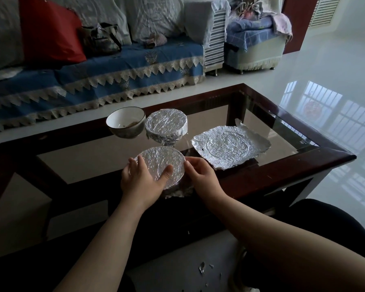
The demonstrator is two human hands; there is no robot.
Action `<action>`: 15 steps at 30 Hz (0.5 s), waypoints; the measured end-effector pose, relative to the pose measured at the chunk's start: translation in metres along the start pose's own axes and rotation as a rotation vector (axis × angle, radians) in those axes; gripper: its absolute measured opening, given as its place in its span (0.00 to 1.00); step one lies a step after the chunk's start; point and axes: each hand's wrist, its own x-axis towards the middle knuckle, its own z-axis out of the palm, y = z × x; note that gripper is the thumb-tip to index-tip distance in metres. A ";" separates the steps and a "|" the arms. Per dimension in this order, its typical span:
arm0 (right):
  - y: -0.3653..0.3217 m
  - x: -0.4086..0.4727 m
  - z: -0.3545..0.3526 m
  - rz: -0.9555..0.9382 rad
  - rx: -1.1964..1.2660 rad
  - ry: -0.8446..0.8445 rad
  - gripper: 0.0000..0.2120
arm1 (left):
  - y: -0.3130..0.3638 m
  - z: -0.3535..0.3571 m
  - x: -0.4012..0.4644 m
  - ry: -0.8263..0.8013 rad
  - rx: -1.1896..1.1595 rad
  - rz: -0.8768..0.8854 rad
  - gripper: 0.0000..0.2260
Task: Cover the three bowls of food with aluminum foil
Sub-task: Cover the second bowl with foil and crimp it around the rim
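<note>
Sealing near bowl (161, 165) | left hand (142, 175) flat on top, right hand (200, 172) pinching its rim | spare foil sheet (230, 147) right of it (right hand nearer) | open bowl (125, 122) behind
</note>
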 end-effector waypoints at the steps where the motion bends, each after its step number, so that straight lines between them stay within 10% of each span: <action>1: -0.001 -0.001 0.001 0.012 0.035 0.010 0.06 | 0.000 0.001 -0.002 0.001 0.005 0.004 0.53; 15: -0.001 0.001 0.016 0.212 0.193 0.206 0.12 | -0.002 0.010 -0.008 0.106 -0.014 0.063 0.59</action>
